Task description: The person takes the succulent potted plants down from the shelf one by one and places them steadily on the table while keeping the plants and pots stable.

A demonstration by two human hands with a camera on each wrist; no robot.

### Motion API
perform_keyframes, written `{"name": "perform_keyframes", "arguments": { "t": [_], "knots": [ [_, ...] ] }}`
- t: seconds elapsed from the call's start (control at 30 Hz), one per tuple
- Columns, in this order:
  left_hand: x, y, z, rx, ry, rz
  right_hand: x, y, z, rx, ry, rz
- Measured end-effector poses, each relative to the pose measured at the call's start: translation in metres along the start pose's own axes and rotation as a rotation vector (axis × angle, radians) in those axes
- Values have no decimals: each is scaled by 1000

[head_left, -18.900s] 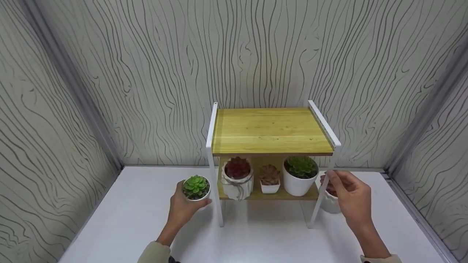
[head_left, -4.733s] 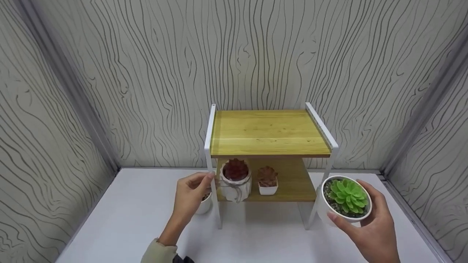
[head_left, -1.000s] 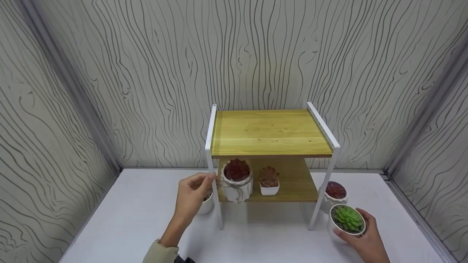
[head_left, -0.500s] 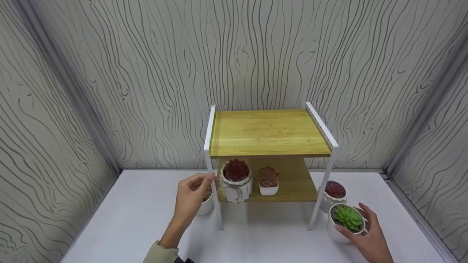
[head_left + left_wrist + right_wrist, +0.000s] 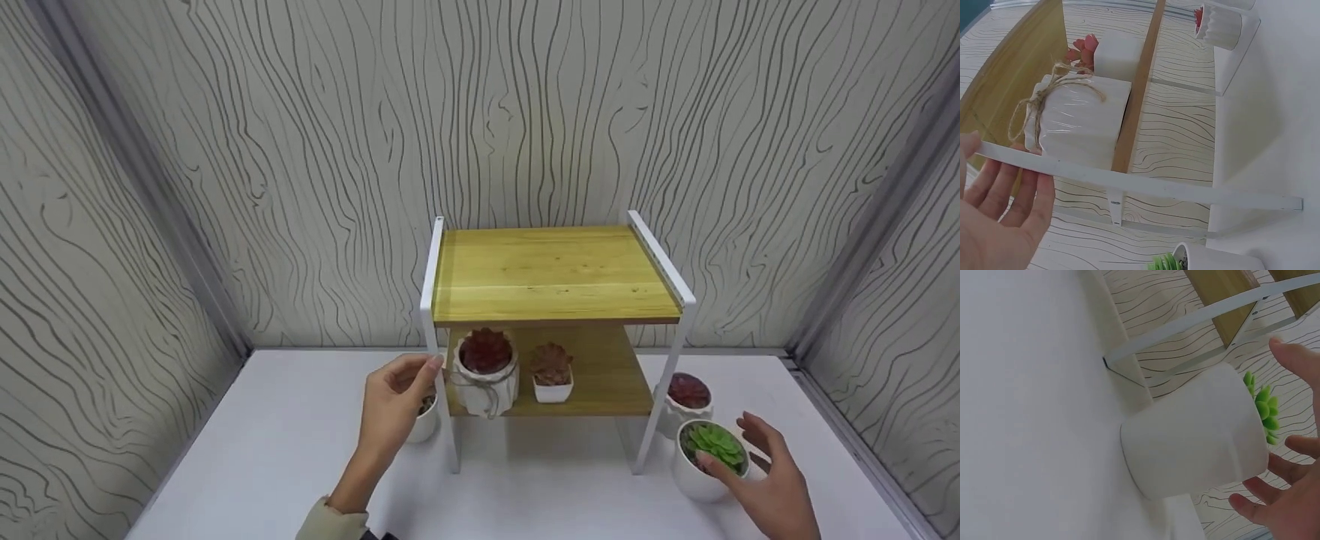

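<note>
A: What does the table (image 5: 300, 427) carry?
B: The rack (image 5: 555, 274), upright; the left hand (image 5: 394, 401) grips its left leg (image 5: 1174, 188) between thumb and fingers.
A: And the right hand (image 5: 772, 480)?
B: Fingers spread about the green plant (image 5: 718, 442); whether any touches cannot be told. The plant stands upright in its white pot (image 5: 696, 481) on the table, right of the rack, just in front of the red plant (image 5: 688, 391).
A: Which step?
B: Judged by the spread fingers, release of the pot; the next move calls for drawing them clear without tipping it.
</note>
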State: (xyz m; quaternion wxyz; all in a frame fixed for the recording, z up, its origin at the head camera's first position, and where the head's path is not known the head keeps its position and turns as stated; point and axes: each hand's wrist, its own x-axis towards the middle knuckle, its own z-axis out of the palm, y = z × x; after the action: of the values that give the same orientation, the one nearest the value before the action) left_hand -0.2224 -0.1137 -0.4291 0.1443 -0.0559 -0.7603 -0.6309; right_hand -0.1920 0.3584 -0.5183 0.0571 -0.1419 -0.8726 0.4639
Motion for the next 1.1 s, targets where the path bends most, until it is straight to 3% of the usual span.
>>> {"name": "perform_keyframes", "arguments": {
  "t": [0.27,0.4,0.53,0.7,1.1],
  "knots": [
    [-9,11,3,73,80,56,-12,-18,-3,-34,102,-144],
    [-15,22,6,99,171,36,-15,-28,-6,-26,118,-183],
    [-22,39,10,166,263,29,-15,-37,-8,12,108,-226],
    [-34,62,19,244,330,13,-13,-49,-5,60,112,-313],
    [-58,85,54,221,444,-41,-14,-75,3,155,55,-452]
  ]
}}
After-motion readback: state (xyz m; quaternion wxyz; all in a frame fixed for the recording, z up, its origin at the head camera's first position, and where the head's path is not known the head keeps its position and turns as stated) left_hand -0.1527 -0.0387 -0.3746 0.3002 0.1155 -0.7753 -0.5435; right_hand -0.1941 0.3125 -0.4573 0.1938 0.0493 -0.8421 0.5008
